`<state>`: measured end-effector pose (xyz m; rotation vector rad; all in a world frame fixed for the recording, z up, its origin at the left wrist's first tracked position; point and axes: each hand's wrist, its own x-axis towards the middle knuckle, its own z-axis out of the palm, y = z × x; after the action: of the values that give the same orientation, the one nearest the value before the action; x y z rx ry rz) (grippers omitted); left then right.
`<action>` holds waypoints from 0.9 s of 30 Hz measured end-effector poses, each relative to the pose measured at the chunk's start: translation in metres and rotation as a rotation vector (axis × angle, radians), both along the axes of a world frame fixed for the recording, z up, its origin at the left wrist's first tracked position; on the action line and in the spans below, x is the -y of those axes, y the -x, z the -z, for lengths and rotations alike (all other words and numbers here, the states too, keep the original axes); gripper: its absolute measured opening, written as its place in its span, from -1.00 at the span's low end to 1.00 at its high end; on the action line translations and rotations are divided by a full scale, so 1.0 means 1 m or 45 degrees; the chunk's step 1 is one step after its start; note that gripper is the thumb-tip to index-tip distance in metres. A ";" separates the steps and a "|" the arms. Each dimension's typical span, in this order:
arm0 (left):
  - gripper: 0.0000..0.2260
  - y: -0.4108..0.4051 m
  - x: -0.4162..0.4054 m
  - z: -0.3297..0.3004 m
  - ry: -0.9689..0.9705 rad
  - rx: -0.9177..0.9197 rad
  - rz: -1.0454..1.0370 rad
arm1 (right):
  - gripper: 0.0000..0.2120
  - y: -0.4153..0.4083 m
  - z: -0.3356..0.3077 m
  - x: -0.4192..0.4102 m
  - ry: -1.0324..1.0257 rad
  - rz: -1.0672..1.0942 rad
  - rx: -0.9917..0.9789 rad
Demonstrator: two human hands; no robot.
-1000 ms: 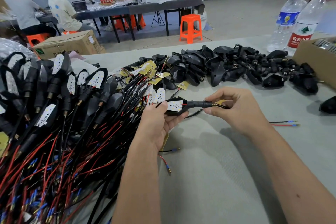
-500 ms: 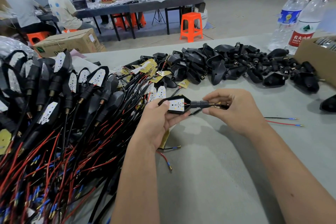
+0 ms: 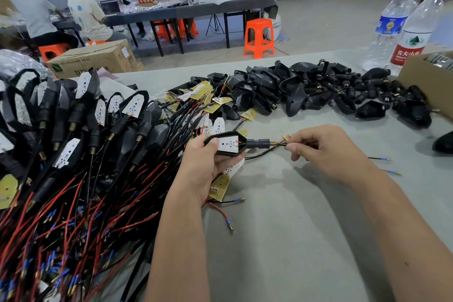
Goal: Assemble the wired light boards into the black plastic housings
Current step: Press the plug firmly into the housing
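Behind the grey table [image 3: 282, 240] stands an orange stool [image 3: 259, 38].

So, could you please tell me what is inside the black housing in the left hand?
A white light board lies inside the housing, with small yellow dots and a red wire end showing. The left hand's thumb covers its left edge; anything beneath the board is hidden.
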<state>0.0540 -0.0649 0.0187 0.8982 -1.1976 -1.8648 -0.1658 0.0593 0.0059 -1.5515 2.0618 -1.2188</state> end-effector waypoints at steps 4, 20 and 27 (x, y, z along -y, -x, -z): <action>-0.73 -0.001 0.000 -0.001 0.007 -0.015 0.029 | -0.76 -0.003 -0.002 -0.002 0.024 -0.048 0.108; -0.72 -0.002 0.000 0.005 0.095 0.119 0.115 | -0.88 -0.010 -0.002 0.004 0.005 -0.150 0.171; -0.70 0.001 -0.004 0.004 0.068 0.075 0.140 | -0.87 -0.016 -0.003 0.003 0.047 -0.163 0.183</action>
<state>0.0527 -0.0608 0.0151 0.8786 -1.3509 -1.8950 -0.1501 0.0566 0.0090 -1.5385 1.8316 -1.2875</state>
